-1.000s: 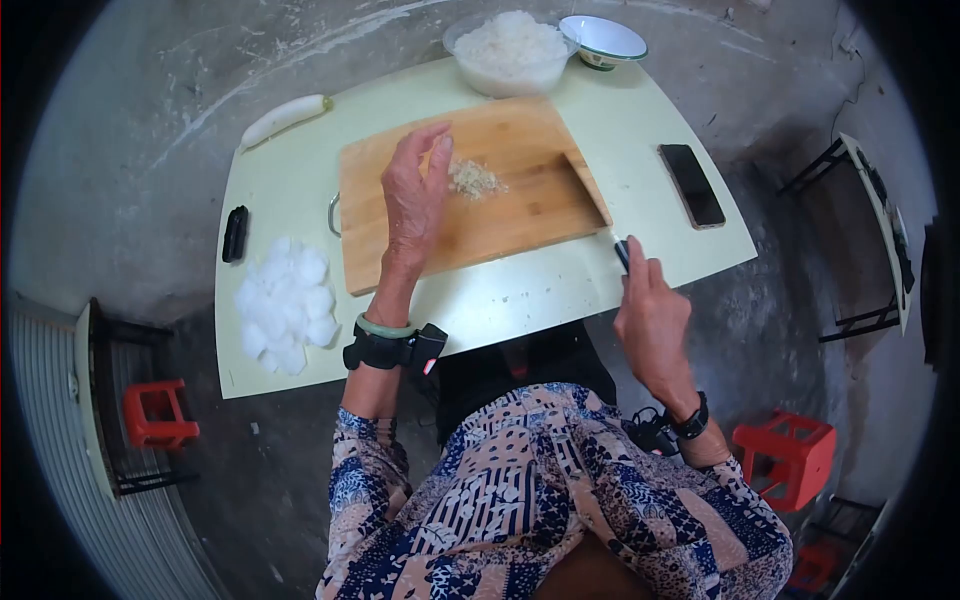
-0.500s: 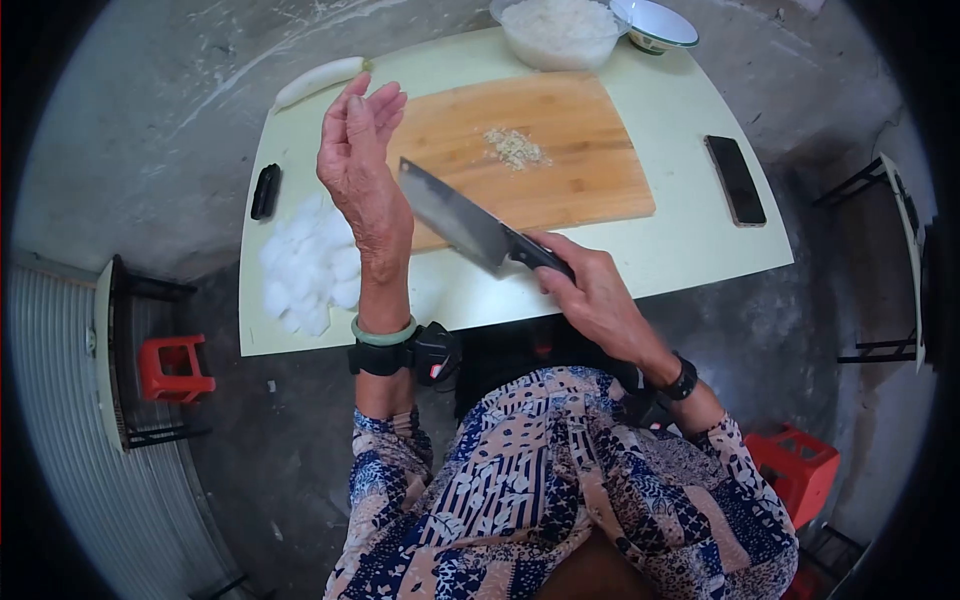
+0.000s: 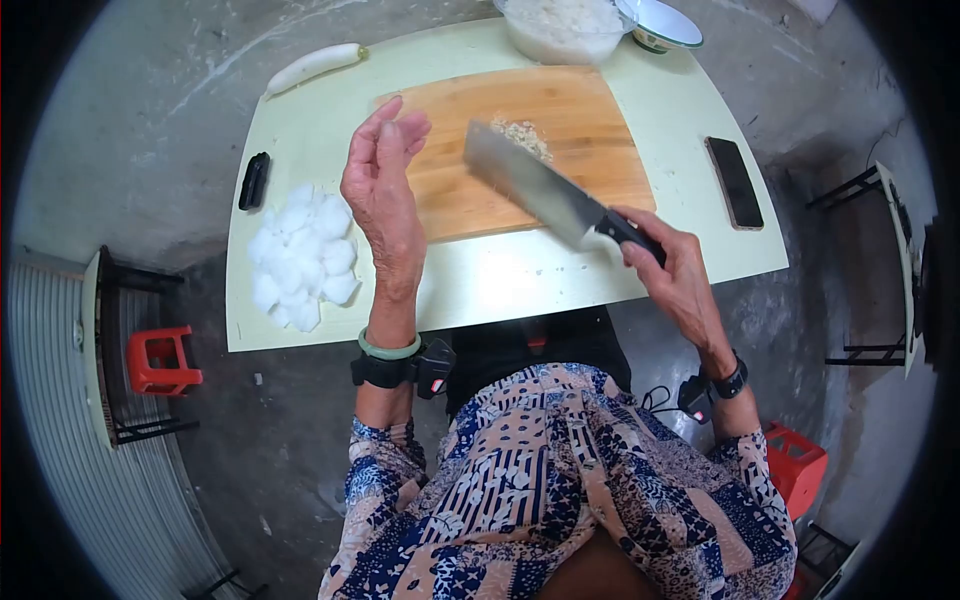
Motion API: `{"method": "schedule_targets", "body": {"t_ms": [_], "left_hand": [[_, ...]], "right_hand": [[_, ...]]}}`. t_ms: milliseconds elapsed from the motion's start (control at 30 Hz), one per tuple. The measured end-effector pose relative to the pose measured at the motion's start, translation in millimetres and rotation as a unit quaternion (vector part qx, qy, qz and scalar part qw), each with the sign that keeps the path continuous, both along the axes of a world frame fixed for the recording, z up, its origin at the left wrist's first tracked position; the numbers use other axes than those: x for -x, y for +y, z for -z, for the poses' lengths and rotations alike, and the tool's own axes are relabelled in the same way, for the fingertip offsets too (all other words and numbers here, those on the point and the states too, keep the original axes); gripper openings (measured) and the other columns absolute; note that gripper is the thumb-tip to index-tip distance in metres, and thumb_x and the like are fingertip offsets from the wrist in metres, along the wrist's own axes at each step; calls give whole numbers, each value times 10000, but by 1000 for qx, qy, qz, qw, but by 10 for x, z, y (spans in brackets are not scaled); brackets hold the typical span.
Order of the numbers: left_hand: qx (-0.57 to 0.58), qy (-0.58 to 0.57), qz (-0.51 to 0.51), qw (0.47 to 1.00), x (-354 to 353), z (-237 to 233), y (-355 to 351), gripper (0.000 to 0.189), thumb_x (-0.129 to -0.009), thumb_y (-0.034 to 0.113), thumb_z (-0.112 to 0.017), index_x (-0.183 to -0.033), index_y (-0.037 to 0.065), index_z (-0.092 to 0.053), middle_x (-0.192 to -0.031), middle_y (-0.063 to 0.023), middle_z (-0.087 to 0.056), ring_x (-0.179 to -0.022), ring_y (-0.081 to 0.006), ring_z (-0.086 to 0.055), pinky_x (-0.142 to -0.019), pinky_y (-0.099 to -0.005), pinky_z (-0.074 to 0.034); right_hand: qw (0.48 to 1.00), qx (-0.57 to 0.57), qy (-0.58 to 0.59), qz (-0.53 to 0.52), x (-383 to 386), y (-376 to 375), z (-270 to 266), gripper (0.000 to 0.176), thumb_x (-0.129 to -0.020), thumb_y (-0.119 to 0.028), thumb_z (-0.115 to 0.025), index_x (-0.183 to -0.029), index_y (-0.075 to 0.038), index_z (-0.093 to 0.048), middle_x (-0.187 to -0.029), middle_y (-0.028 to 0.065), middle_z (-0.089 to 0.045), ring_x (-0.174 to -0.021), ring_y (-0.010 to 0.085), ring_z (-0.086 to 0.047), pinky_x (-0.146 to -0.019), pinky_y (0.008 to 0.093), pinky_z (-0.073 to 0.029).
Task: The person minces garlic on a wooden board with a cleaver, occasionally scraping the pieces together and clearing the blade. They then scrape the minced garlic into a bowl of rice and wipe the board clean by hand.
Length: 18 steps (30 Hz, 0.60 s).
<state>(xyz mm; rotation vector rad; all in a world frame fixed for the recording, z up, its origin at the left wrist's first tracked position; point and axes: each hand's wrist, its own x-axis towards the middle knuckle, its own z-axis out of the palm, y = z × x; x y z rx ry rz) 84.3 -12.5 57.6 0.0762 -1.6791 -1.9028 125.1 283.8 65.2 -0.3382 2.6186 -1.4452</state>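
Above the table's (image 3: 480, 290) board (image 3: 470, 205), near its right edge, a cleaver (image 3: 530, 190) hangs tilted, the right hand (image 3: 680, 275) gripping its black handle. The left hand (image 3: 385, 195) hovers open, empty. The cleaver is likely heavy, stiff and sharp, best held by the handle.

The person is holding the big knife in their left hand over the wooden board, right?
Not quite. The head view shows the cleaver in the right hand, not the left. The left hand is open and holds nothing. The blade is indeed over the wooden cutting board.
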Motion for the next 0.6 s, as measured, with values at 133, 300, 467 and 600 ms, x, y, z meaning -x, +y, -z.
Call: {"method": "schedule_targets", "body": {"t_ms": [133,300,467,600], "left_hand": [[0,-2,9,1000,-3,29,4,362,-1084,190,-478,-1350,-40,-563,-1180,-194,-693,-1095,-259,-685,-1016,-366,-523],[-10,-4,-10,1000,-114,-40,14,380,-1093,213,-468,-1372,-34,-540,-1184,-199,-689,-1107,-260,-677,-1027,-377,-505],[-86,35,-73,993,-287,64,3,418,-1100,244,-461,-1413,-33,-478,-1213,-218,-658,-1147,-284,-644,-1061,-402,-471],[-112,55,-139,982,-405,159,73,445,-1112,283,-415,-1426,-31,-439,-1261,-235,-620,-1203,-308,-600,-1099,-429,-433]], "right_hand": [[999,38,-10,-13,169,140,144,375,-945,-62,-605,-1311,7,-649,-801,33,-638,-700,89,-518,-610,266,-428],[998,32,27,36,336,108,78,375,-954,-62,-591,-1320,-5,-652,-798,6,-607,-705,82,-498,-608,250,-413],[999,38,-4,-27,265,-154,-87,388,-951,-51,-579,-1334,-6,-625,-800,16,-601,-693,93,-522,-616,263,-437],[994,56,-16,-94,256,-596,-53,385,-942,-34,-550,-1319,11,-617,-881,98,-665,-755,166,-588,-712,316,-486]]}}
